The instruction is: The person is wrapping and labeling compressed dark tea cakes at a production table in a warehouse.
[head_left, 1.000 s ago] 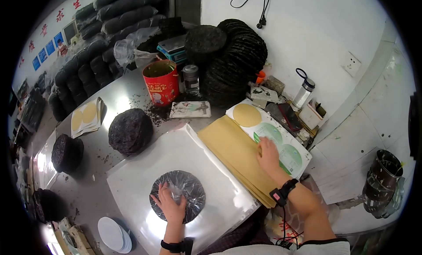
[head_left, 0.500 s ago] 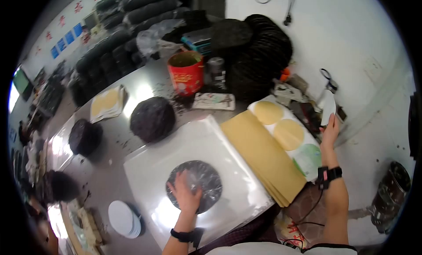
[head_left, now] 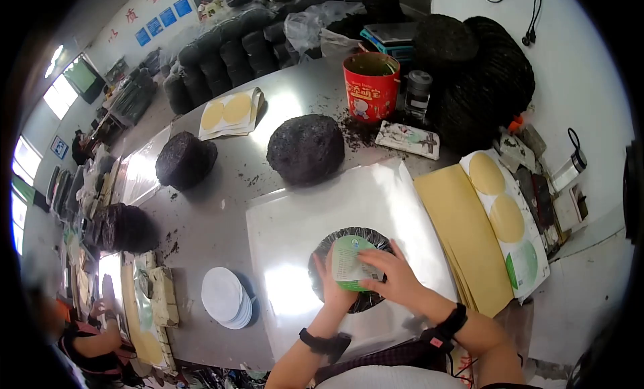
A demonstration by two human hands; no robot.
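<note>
A flat black disc point(head_left: 325, 245) in clear plastic film lies on the clear plastic sheets point(head_left: 275, 221) in front of me. Over its middle is a round green label point(head_left: 350, 249) with small print. My left hand point(head_left: 335, 285) is closed at the label's left edge, fingers pointing up along it; its thumb is hidden. From the right, my right hand point(head_left: 401, 276) rests spread fingers and thumb on the label's face. To the right are a stack of tan paper sheets point(head_left: 463, 235) and a sheet of round labels point(head_left: 506, 218), two yellow and one green.
Dark lumps point(head_left: 306, 149) stand on the metal table point(head_left: 201, 235). A red bucket point(head_left: 371, 87), a jar point(head_left: 418, 94) and a tall stack of black discs point(head_left: 493, 80) are at the back. White round lids point(head_left: 225, 298) lie left, with another person point(head_left: 97, 335) beyond.
My right hand has come from the far right, where it held a thin white piece, to the wrapped disc. The green label is now over the disc. My view has turned left.
</note>
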